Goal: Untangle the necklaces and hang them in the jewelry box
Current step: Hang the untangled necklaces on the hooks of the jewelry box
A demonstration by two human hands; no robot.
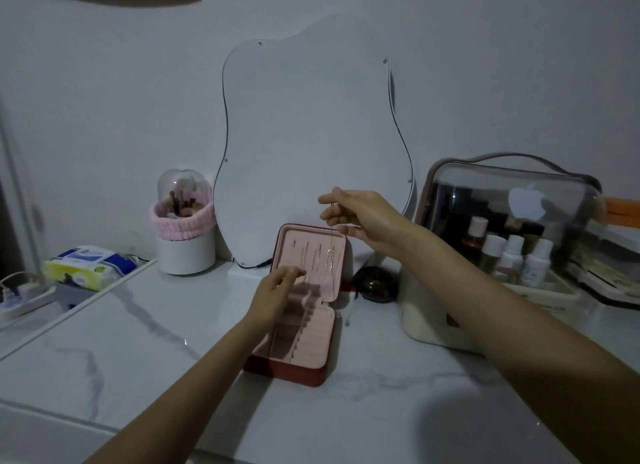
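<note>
A red jewelry box (294, 373) with pink lining lies open on the marble table, its lid (337, 245) standing upright. Several thin necklaces (317, 259) hang inside the lid. My right hand (360, 217) is raised above the lid's top right corner and pinches a fine gold chain (331, 241) that dangles down in front of the lid. My left hand (273, 293) hovers over the box at the base of the lid, fingers loosely curled; whether it touches the chain's lower end is not visible.
A wavy-edged mirror (311, 134) leans on the wall behind the box. A brush holder (185, 228) with a pink band stands at left, tissue packs (90, 266) farther left. A clear cosmetics case (502, 241) and a dark round object (375, 283) sit at right.
</note>
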